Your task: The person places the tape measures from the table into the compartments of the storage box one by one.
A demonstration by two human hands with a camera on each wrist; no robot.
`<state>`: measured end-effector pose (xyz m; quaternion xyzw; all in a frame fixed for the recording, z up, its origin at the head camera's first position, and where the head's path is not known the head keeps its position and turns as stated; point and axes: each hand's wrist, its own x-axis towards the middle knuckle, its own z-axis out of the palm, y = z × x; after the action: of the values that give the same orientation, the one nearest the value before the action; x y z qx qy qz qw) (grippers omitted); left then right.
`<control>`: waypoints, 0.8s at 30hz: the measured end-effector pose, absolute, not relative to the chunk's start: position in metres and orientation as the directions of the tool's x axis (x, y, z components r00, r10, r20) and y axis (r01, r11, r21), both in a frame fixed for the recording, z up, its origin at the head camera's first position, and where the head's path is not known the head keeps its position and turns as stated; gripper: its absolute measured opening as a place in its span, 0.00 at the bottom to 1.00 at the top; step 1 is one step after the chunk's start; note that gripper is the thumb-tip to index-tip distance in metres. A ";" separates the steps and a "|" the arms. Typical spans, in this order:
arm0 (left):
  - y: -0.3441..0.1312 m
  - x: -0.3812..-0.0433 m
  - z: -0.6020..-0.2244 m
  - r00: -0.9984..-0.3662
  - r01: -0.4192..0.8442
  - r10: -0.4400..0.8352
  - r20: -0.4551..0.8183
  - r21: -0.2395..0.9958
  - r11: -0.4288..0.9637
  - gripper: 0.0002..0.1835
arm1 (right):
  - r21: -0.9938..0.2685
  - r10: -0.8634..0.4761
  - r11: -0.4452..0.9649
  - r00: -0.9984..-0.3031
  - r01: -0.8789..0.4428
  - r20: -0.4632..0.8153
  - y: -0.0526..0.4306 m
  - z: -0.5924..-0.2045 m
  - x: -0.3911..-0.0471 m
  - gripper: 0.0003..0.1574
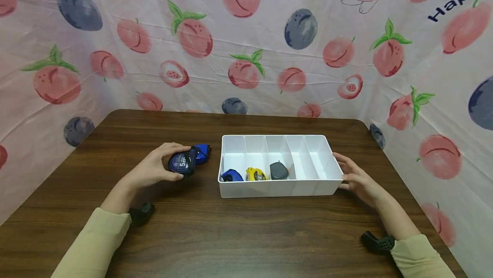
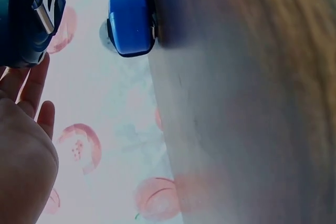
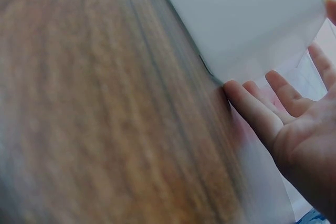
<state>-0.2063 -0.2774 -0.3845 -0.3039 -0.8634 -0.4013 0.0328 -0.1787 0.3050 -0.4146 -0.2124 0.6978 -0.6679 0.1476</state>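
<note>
Between the thumb and fingers of my left hand (image 1: 159, 164) is a dark blue tape measure (image 1: 180, 163) marked 5m, with a black strap across it. In the left wrist view, its metal end hook (image 2: 44, 18) shows. Just behind it on the table is a brighter blue tape measure (image 1: 202, 153), also in the left wrist view (image 2: 131, 20). My right hand (image 1: 360, 181) touches the right end of a white divided box (image 1: 277, 189), its fingers spread along the end wall (image 3: 252, 24).
Front parts of the box's left compartments hold a blue tape measure (image 1: 232, 175), a yellow one (image 1: 256, 174) and a dark grey one (image 1: 278, 170). The wooden table (image 1: 246, 235) ends at a fruit-patterned cloth (image 1: 265, 21) behind and at the sides.
</note>
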 end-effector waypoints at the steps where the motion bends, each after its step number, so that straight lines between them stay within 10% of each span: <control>1: -0.277 -0.206 -0.384 -0.812 0.555 0.496 0.307 0.669 0.494 0.38 | -0.995 -0.496 0.016 -0.865 -0.101 0.080 0.305 -0.415 -0.179 0.39; 24: -0.268 -0.204 -0.369 -0.827 0.539 0.454 0.332 0.698 0.471 0.37 | -0.995 -0.487 0.021 -0.870 -0.098 0.076 0.304 -0.414 -0.178 0.38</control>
<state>-0.2036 -0.2678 -0.3687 -0.2901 -0.8562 -0.4245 0.0502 -0.1778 0.3039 -0.4139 -0.2090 0.6995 -0.6677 0.1455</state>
